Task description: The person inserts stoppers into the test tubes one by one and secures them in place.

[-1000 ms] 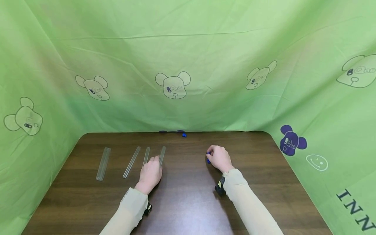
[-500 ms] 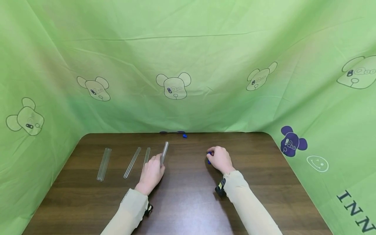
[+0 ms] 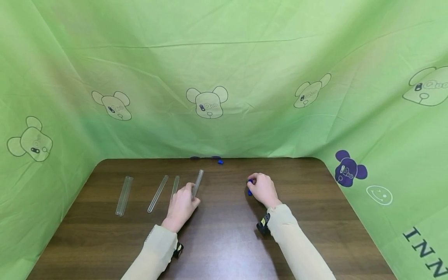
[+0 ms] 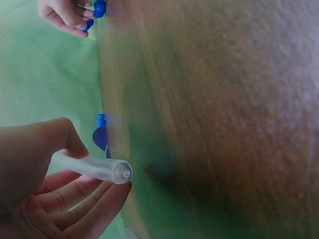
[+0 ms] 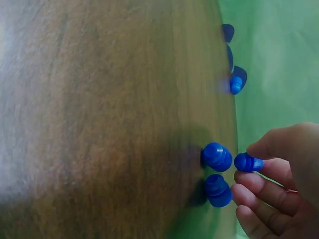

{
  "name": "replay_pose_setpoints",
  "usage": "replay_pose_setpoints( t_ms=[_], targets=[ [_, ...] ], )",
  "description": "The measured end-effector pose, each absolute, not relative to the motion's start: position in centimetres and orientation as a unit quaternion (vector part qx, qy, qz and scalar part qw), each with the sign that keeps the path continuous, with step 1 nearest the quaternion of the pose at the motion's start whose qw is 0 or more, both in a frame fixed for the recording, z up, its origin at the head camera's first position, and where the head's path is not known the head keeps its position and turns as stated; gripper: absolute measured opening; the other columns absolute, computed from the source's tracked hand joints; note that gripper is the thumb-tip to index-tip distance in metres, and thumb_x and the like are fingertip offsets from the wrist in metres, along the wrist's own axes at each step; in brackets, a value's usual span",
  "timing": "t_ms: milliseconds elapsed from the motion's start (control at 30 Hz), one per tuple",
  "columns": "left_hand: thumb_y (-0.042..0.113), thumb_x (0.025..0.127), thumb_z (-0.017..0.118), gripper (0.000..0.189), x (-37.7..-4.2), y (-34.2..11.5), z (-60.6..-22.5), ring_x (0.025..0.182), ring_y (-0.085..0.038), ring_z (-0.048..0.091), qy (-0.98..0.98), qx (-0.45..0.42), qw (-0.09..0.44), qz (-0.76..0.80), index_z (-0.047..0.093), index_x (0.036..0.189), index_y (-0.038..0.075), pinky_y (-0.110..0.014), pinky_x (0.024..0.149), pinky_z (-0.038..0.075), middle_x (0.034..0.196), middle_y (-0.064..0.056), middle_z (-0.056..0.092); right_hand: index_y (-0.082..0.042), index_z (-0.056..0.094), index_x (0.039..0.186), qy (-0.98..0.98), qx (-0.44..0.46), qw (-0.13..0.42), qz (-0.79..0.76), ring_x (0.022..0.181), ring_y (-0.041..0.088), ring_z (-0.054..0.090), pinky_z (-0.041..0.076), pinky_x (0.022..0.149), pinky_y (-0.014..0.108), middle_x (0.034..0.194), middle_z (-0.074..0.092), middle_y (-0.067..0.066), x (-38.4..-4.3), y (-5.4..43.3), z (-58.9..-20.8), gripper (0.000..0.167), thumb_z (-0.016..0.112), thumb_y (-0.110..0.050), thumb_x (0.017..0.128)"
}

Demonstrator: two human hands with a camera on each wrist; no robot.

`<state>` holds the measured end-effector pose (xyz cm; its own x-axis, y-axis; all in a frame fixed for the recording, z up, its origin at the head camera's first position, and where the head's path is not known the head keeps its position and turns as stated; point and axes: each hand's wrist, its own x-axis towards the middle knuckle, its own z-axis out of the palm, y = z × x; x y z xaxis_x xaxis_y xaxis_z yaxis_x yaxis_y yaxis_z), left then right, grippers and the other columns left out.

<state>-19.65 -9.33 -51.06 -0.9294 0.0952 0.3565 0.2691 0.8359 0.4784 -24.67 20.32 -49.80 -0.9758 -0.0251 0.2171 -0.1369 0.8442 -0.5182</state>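
Note:
My left hand (image 3: 181, 205) grips a clear test tube (image 3: 198, 183), its far end sticking out beyond the fingers. In the left wrist view the tube (image 4: 102, 168) lies between thumb and fingers, with one end facing the camera. My right hand (image 3: 263, 189) pinches a small blue stopper (image 5: 248, 162) between thumb and fingers. Two more blue stoppers, one (image 5: 217, 157) above the other (image 5: 218, 190) in the right wrist view, are on the table close to those fingertips.
Left of my left hand lie a single tube (image 3: 157, 193) and another tube (image 3: 175, 186) partly behind the hand. Further left, more tubes (image 3: 124, 196) lie side by side. Something small and blue (image 3: 220, 162) sits at the back edge of the brown table (image 3: 224, 241), before a green curtain (image 3: 245, 132).
My left hand has raised the test tube from the table and shifted it slightly right. My right hand stays at nearly the same spot with the blue stopper.

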Motion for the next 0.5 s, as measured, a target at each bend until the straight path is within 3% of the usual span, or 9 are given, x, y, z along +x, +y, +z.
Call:
replay_pose_setpoints(
  t_ms=[200,500],
  targets=[
    [0.001,0.075,0.071,0.044,-19.6,-9.2,-50.8,0.055,-0.018,0.054,-0.946,-0.096,0.151,-0.269,0.066,0.119,0.003,-0.038,0.051,0.049,0.086,-0.007,0.068,-0.002,0.077,0.102,-0.953,0.046,0.106,0.279,0.076,0.023,0.062,0.050,0.070,0.043,0.079,0.065,0.003,-24.7,20.2,-49.4,0.018,0.068,-0.008,0.087],
    [-0.001,0.072,0.070,0.048,-19.5,-9.1,-50.8,0.055,-0.020,0.054,-0.944,-0.104,0.156,-0.271,0.067,0.120,0.005,-0.037,0.048,0.047,0.074,0.002,0.062,-0.001,0.076,0.103,-0.947,0.054,0.113,0.297,0.080,0.024,0.065,0.052,0.075,0.043,0.084,0.068,0.006,-24.3,19.9,-48.7,0.017,0.069,-0.007,0.089]
  ],
)
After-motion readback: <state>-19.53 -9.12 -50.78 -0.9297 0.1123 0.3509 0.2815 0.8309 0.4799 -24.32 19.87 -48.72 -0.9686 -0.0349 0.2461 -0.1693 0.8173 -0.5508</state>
